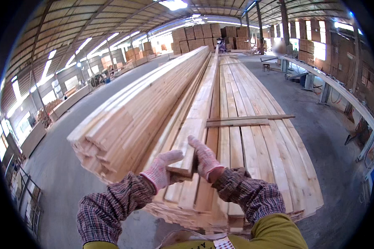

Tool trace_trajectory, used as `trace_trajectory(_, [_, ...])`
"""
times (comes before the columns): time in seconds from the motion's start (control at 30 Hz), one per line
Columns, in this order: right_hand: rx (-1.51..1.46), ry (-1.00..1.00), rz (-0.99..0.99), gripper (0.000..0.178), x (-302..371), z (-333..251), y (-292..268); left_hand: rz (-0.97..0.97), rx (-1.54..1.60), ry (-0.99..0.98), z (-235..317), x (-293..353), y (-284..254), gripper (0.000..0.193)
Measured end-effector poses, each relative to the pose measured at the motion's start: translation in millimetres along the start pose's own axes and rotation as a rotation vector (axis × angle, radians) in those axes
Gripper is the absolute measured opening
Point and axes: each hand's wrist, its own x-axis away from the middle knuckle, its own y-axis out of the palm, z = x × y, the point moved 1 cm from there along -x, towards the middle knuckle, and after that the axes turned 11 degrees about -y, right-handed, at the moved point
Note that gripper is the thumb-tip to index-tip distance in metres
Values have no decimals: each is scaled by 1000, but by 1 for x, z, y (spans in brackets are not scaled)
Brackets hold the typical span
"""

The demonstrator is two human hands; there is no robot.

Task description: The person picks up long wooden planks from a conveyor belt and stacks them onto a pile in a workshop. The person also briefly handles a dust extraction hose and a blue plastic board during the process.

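Note:
A long pale wooden plank (pixel 192 132) runs away from me toward the far end of the pile, its near end raised between my hands. My left hand (pixel 162 167), in a whitish knit glove, grips the left corner of that end, with the thumb on top and the fingers partly hidden beneath. On the plank's right edge is my right hand (pixel 204 157), gloved the same way and closed against the side. Below lies a wide layered stack of boards (pixel 257 153). A taller stack of planks (pixel 120 124) stands along its left side.
Thin wooden strips (pixel 247 122) lie crosswise over the right boards. At the far end is a person (pixel 222 45), with bundled timber (pixel 195 36) behind. A long metal rail (pixel 320 74) on supports runs along the right. Grey concrete floor (pixel 70 145) borders the stacks.

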Motion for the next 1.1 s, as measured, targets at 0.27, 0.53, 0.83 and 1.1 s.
trace_trajectory(0.27, [-15,159,-52,64,-22,96,113,180,-74,129,55,46,-143,41])
trace_trajectory(0.53, [505,182,-80,92,-33,161,94,240,249,189,0,28,-212,49])
trace_trajectory(0.83, [1248,-55,-770,91,-67,123,61,342,-616,-136,1,64,-203,56])
trace_trajectory(1.1, [922,-416,75,92,-40,258,65,534,-814,-408,-60,190,-226,32])
